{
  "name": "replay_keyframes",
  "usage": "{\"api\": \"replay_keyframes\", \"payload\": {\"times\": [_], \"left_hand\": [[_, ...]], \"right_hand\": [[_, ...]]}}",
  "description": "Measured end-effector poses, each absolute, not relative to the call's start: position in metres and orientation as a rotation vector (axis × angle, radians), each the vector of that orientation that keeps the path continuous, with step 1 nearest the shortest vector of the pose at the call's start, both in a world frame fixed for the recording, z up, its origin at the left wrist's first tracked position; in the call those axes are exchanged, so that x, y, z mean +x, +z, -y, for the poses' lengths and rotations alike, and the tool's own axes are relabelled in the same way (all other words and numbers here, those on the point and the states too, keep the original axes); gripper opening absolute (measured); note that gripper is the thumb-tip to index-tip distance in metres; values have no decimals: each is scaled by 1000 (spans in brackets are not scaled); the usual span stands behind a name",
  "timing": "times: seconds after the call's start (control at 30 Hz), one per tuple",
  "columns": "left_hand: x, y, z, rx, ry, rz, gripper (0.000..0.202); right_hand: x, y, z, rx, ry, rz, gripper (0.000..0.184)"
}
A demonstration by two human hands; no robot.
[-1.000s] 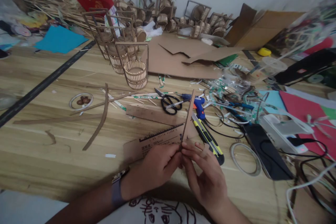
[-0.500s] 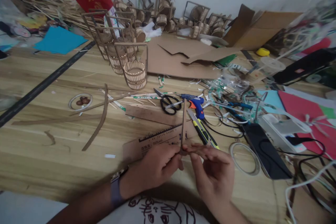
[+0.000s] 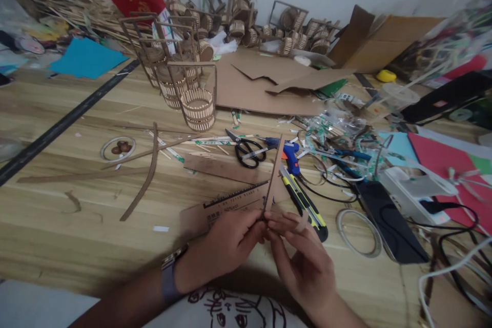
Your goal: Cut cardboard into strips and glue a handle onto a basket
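brown and narrow, a strip is held up at a tilt over the near part of the table, its lower end pinched between the closed thumb and forefinger of the left hand. at that same end, the thumb and fingertips of the right hand are brought close together; whether anything is gripped between them cannot be told. printed cardboard is partly covered by the left hand. beyond the strip, a blue glue gun and black scissors are seen.
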State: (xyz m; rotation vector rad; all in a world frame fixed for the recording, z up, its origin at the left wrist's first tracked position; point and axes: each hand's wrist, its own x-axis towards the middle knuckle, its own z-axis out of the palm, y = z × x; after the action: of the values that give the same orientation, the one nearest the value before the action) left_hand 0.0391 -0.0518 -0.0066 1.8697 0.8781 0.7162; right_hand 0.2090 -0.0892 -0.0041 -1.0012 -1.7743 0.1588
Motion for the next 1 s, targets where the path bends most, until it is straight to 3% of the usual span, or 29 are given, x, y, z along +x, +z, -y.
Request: {"api": "replay_keyframes", "payload": {"times": [0.43,0.73,1.0], "left_hand": [[39,-6,55,1974,827,-796,26],[34,-6,48,2132,841,-747,40],[38,-8,48,2033,771,-860,52]], "right_hand": [[208,-7,92,-1088,111,1753,32],[200,-5,89,-1055,550,1252,24],[206,-10,91,-1059,336,1612,29]]}}
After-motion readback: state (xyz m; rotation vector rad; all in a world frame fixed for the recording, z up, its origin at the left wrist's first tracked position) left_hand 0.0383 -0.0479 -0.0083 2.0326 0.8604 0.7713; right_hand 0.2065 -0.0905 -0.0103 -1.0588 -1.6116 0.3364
